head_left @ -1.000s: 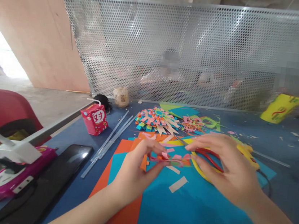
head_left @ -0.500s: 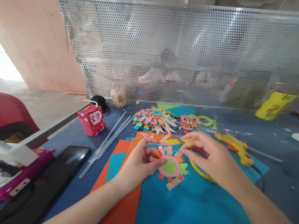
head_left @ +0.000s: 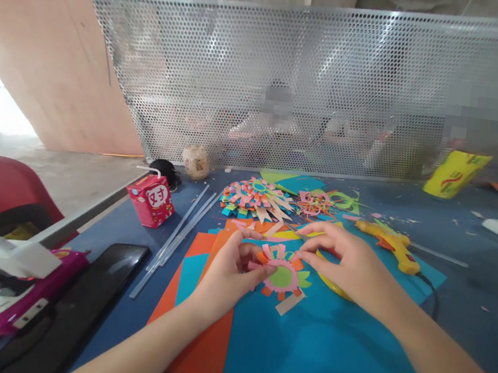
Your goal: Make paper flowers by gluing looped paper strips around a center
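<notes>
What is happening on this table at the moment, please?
The left hand of a person holds a flower-like paper piece, pink with a green centre, above a blue sheet. The right hand is at the piece's upper right edge; whether it pinches it, I cannot tell. To the right lies a yellow glue gun, and further back a bigger, many-coloured paper rosette.

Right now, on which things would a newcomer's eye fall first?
Probably the pink-and-orange paper flower with a green centre, between the fingers of the left hand, over the blue sheet. Behind it lies a larger, many-coloured fringed flower. The red drink carton at left and yellow glue gun beyond the right hand also stand out.
</notes>
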Demonstrator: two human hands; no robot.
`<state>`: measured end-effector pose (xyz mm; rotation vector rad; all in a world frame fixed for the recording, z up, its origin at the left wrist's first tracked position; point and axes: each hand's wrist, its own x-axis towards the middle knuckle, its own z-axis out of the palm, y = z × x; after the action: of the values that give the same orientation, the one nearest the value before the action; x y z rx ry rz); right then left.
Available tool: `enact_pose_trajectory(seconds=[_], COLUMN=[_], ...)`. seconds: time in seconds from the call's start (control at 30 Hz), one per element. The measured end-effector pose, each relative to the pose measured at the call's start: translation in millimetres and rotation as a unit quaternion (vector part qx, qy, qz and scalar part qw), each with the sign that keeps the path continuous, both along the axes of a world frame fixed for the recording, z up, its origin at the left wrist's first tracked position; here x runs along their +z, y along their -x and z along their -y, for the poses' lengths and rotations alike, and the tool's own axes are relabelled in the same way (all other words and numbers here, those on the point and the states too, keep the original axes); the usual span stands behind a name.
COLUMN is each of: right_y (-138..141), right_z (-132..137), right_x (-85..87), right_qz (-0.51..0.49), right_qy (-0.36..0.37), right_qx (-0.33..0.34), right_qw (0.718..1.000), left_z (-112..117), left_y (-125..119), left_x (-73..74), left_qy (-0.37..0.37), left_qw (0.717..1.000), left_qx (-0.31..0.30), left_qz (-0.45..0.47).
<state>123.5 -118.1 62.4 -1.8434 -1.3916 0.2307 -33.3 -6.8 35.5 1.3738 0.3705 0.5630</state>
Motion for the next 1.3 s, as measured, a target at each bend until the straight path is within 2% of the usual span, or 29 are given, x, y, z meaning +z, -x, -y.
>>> enact_pose_trajectory(seconds=[0.23,0.47,0.93,1.3], right_y=[-0.6,-0.5,-4.9,-3.5], right_z=[-0.7,-1.2,-3.3,-2.9], right_x=[0.0,1.3,-1.1,-0.1], right_qz=[-0.007,-0.063,-0.100,-0.069], right_qy=[-0.004,0.008,0.016,0.023], right_qx=[-0.001,0.002,0.023,0.014], right_qw=[1.000,0.998,0.995,0.997], left_z=[1.1,-0.6,-1.5,-2.8], left_y=[-1.3,-1.3,-0.9,-1.5], left_x=[1.9,1.2,0.1,-2.0], left_qy=[0.007,0.005,-0.001,-0.007], left_qw=[1.000,1.000,1.000,1.000], left_qx=[-0.002,0.014,0.015,0.007], left_qz=[0.014,-0.008,-0.021,-0.022])
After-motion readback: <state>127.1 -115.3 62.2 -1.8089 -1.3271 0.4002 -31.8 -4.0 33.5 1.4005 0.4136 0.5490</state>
